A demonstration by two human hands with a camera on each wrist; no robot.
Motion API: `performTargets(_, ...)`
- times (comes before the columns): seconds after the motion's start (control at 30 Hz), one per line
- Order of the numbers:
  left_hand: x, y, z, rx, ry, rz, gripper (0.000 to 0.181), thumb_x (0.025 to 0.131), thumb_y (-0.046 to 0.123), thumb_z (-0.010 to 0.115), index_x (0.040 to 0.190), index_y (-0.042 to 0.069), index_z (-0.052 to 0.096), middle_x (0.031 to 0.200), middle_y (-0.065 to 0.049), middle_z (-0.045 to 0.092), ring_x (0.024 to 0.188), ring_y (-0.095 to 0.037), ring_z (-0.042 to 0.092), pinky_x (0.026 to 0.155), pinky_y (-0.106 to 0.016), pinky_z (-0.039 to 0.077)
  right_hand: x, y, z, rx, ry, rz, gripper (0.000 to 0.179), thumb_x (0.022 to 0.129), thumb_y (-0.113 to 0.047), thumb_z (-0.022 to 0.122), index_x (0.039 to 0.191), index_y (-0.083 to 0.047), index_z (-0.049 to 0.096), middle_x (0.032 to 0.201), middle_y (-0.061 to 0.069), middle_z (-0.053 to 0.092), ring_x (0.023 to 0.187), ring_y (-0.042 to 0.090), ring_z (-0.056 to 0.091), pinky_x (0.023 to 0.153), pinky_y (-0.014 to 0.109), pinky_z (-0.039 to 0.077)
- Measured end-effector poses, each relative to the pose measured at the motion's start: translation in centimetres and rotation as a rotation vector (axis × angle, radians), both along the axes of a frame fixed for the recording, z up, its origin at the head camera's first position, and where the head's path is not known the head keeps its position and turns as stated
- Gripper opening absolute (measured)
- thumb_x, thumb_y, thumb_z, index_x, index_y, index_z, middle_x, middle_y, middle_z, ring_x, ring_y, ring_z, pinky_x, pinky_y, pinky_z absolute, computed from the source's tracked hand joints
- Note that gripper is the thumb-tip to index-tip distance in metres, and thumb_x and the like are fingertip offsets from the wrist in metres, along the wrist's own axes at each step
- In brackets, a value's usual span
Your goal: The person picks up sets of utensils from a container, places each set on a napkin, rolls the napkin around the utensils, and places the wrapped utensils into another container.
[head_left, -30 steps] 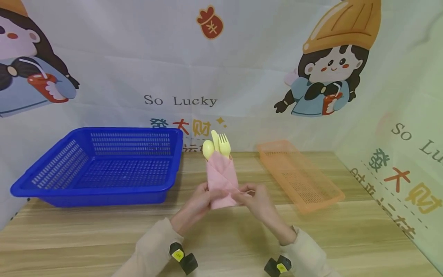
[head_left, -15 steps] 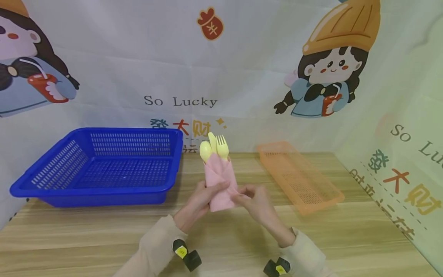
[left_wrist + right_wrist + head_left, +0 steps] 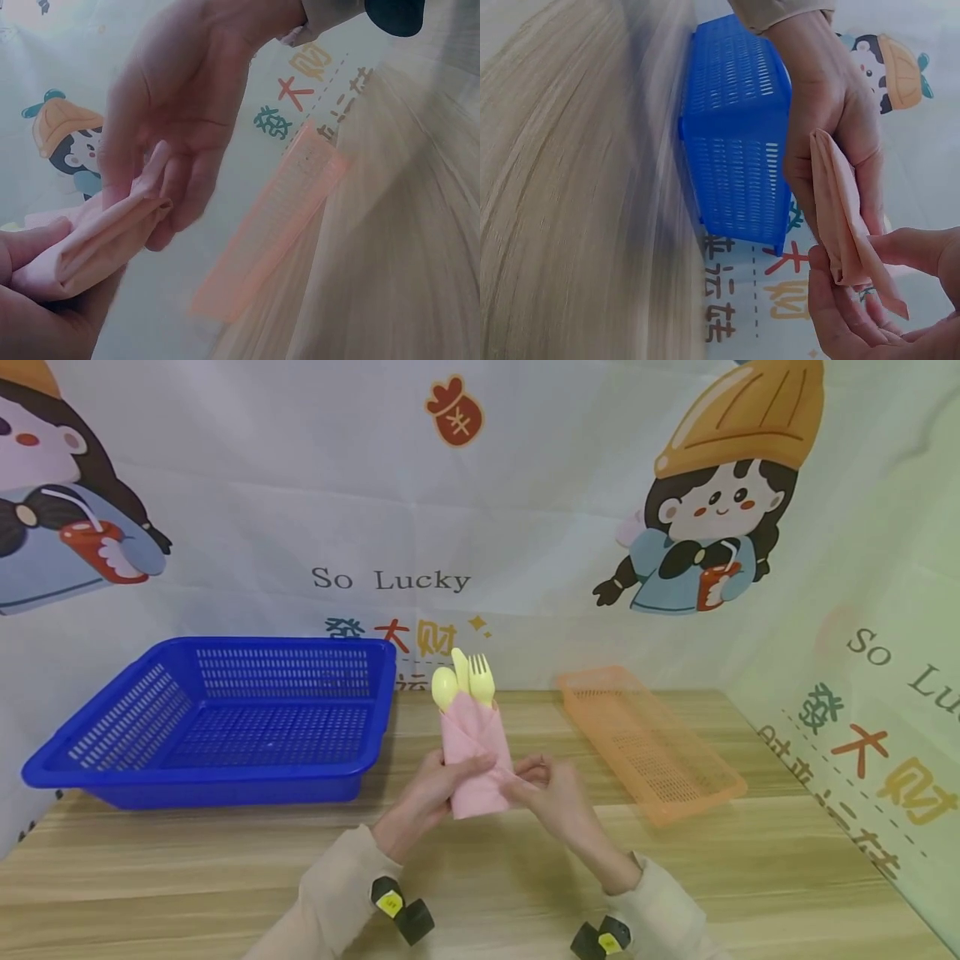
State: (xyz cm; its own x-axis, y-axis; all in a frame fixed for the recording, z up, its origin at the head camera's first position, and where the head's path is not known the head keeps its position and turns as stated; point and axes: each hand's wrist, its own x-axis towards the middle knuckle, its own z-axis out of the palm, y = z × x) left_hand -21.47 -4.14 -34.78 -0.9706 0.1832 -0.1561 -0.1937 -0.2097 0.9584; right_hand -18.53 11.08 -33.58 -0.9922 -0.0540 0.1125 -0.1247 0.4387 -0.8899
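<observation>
A folded pink napkin [image 3: 474, 781] is held up above the table, with a pale yellow spoon [image 3: 445, 687], knife [image 3: 461, 669] and fork [image 3: 481, 680] sticking out of its top. My left hand [image 3: 423, 797] grips the napkin from the left, thumb across its front and fingers behind. My right hand [image 3: 558, 797] pinches a loose flap at the lower right edge. In the left wrist view the napkin's layered lower end [image 3: 97, 247] shows, the flap reaching into the right hand [image 3: 176, 135]. The cutlery's lower parts are hidden inside the napkin.
A blue plastic basket [image 3: 225, 777] stands on the left of the wooden table [image 3: 480, 893]. To the right lies a shallow orange basket [image 3: 652, 752]. A printed cloth [image 3: 525, 527] hangs behind the table.
Compared with a second ago, the napkin and cutlery are slightly lower and further left. My left thumb has moved up the napkin's front. The right hand keeps pinching the flap.
</observation>
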Motion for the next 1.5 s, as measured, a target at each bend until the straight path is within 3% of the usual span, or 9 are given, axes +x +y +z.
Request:
performTargets(0.13,0.0,-0.1,0.1,-0.017,0.006,-0.017,0.032,0.082,0.008,0.061,0.108,-0.007,0.052,0.083,-0.007,0.063,0.073,-0.015,0.061,0.067,-0.03,0.053,-0.1,0.2,-0.2,-0.116,-0.093,0.099,0.035,0.078,-0.011,0.066,0.105,0.009,0.056,0.093,0.022,0.064,0.077,0.025,0.064,0.069,0.033,0.053)
performTargets(0.33,0.2,0.0,0.0,-0.025,0.026,-0.106,0.029,0.081,0.008,0.061,0.104,-0.007,0.053,0.08,-0.004,0.064,0.072,-0.014,0.062,0.066,-0.028,0.053,-0.4,0.6,-1.0,-0.291,-0.286,0.342,0.04,0.084,-0.017,0.06,0.11,0.013,0.053,0.097,0.016,0.064,0.082,0.016,0.062,0.082,0.039,0.049)
performTargets(0.5,0.5,0.0,-0.5,-0.017,0.028,-0.136,0.03,0.081,0.007,0.061,0.105,-0.008,0.051,0.081,-0.005,0.064,0.074,-0.016,0.063,0.069,-0.03,0.053,-0.4,0.6,-1.8,-0.44,-0.353,0.411,0.035,0.085,-0.008,0.055,0.107,0.019,0.05,0.098,0.017,0.063,0.084,0.016,0.062,0.083,0.037,0.049)
performTargets(0.7,0.8,-0.1,-0.8,-0.007,0.054,-0.157,0.033,0.08,0.007,0.061,0.107,-0.009,0.049,0.084,-0.006,0.064,0.075,-0.016,0.063,0.069,-0.029,0.053,-0.1,0.4,-2.3,-0.413,-0.315,0.392,0.037,0.086,-0.013,0.056,0.11,0.015,0.053,0.103,0.019,0.062,0.087,0.016,0.062,0.084,0.036,0.048)
performTargets(0.83,1.0,-0.4,-1.1,-0.04,0.1,-0.186,0.033,0.08,0.005,0.06,0.106,-0.013,0.051,0.081,-0.004,0.063,0.071,-0.01,0.06,0.064,-0.021,0.05,-0.1,0.4,-2.1,-0.391,-0.291,0.348,0.037,0.087,-0.016,0.055,0.11,0.012,0.054,0.102,0.014,0.063,0.087,0.014,0.061,0.087,0.039,0.046)
performTargets(1.03,1.3,-0.8,-1.3,-0.047,0.132,-0.21,0.032,0.084,0.003,0.054,0.108,-0.018,0.049,0.078,0.001,0.061,0.07,-0.005,0.055,0.062,-0.016,0.046,0.0,0.3,-1.6,-0.347,-0.246,0.278,0.038,0.086,-0.019,0.057,0.107,0.012,0.056,0.098,0.015,0.064,0.082,0.013,0.061,0.081,0.035,0.05)
performTargets(1.3,1.4,-0.9,-1.0,0.027,0.102,-0.203,0.032,0.086,0.001,0.051,0.112,-0.017,0.045,0.085,0.0,0.062,0.077,-0.007,0.059,0.07,-0.02,0.05,0.1,-0.1,-1.0,-0.089,-0.114,0.058,0.033,0.077,-0.022,0.068,0.099,0.002,0.061,0.089,0.01,0.063,0.069,0.014,0.058,0.065,0.034,0.051)
performTargets(1.4,1.3,-0.9,-1.0,0.041,0.095,-0.19,0.028,0.086,0.0,0.05,0.109,-0.015,0.047,0.082,0.001,0.062,0.075,-0.006,0.059,0.068,-0.019,0.05,0.2,0.1,-1.0,-0.026,-0.047,0.032,0.033,0.076,-0.017,0.068,0.101,0.003,0.059,0.094,0.012,0.063,0.074,0.017,0.059,0.066,0.033,0.051)
performTargets(1.5,1.2,-1.0,-1.0,0.052,0.098,-0.174,0.024,0.086,0.0,0.051,0.106,-0.013,0.05,0.08,0.003,0.061,0.074,-0.005,0.058,0.066,-0.018,0.049,0.3,0.2,-1.0,0.051,0.077,-0.005,0.035,0.074,-0.015,0.071,0.1,0.003,0.057,0.096,0.014,0.061,0.081,0.021,0.058,0.068,0.031,0.05)
